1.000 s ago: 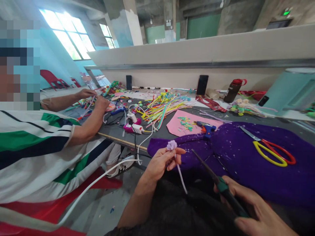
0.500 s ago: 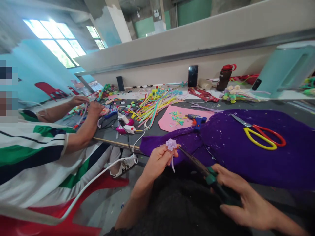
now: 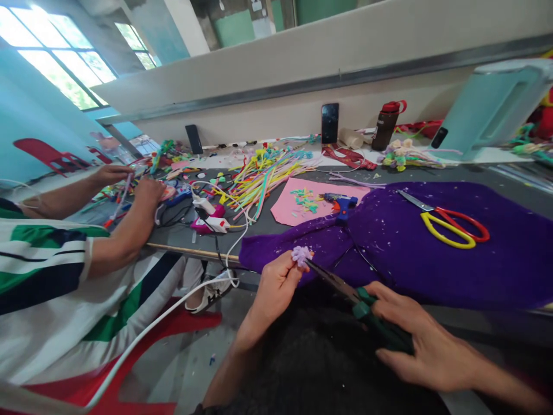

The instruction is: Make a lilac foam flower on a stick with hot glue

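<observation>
My right hand (image 3: 425,346) is covering most of the green handles of the dark-bladed scissors (image 3: 345,288), so I cannot tell how far they are squeezed. My left hand's fingers (image 3: 283,274) are hiding whatever stem hangs under the small lilac fuzzy flower (image 3: 301,254), and the blade tips are vanishing behind it. The seated person in the green, navy and white striped shirt (image 3: 52,276) is being cut off by the left edge. The pale teal plastic container (image 3: 492,106) is running out at the right edge.
</observation>
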Demonstrator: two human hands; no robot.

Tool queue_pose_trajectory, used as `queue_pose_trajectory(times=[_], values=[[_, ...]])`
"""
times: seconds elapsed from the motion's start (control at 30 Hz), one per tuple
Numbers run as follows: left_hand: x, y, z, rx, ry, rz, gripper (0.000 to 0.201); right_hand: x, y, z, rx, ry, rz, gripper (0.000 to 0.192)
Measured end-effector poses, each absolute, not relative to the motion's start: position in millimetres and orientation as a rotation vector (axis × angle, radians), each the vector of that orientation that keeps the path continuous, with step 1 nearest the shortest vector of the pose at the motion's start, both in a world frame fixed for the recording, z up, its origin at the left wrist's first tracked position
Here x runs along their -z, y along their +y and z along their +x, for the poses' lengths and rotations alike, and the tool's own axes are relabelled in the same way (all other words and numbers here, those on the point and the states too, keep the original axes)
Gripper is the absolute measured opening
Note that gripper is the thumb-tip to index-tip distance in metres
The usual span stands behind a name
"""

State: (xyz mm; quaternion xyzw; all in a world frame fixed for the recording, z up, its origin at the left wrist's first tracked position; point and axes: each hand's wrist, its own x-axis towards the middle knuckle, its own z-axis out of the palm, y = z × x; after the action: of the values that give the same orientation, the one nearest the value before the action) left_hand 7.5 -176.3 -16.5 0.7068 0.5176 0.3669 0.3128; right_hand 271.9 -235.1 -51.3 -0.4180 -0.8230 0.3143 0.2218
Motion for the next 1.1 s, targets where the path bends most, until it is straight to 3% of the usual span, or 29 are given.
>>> queue_pose_trajectory(times=[0.3,1.1], values=[[21.1,-177.2,9.9,-0.928,1.420,2.054,0.022,39.2,-231.6,269.4,-0.948,-2.304,-1.184,0.034],[35.4,-177.2,12.4,-0.836,1.537,2.167,0.021,46.5,-228.8,272.6,-1.015,-2.334,-1.154,0.035]])
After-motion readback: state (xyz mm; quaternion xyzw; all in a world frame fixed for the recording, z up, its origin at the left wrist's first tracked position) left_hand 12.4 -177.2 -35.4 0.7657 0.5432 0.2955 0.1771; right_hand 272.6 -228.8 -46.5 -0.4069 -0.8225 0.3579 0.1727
